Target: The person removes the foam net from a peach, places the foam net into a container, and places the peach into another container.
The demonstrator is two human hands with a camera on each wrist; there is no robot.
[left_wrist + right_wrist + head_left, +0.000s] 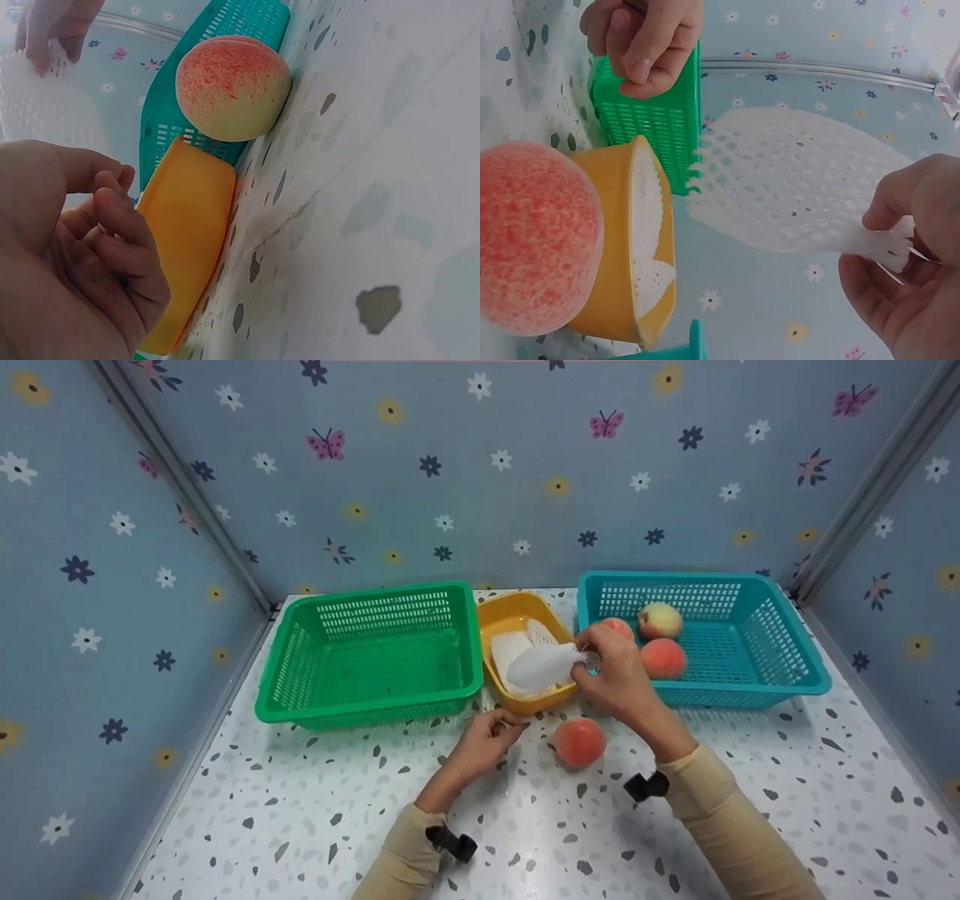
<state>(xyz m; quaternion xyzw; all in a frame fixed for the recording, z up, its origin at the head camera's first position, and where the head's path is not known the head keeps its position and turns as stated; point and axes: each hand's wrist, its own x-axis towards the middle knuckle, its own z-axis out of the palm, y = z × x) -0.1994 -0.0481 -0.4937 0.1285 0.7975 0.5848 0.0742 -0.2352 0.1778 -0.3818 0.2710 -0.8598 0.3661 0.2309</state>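
A white foam fruit net (541,666) is pinched at one end by my right hand (616,667), above the yellow basket (534,703). In the right wrist view the net (795,180) hangs spread out and its mesh shows. More white foam nets (510,649) lie in the yellow basket. My left hand (484,744) is just in front of that basket, its fingers loosely curled around nothing, as the left wrist view also shows. A peach (580,742) sits on the speckled table between the two hands, apart from both.
At the left stands a green basket (367,712) with nothing seen inside. The blue basket (750,690) at the right holds a red peach (664,659), a paler peach (660,621) and another peach (619,628) partly behind my right hand. Flower-patterned walls (480,457) enclose the table.
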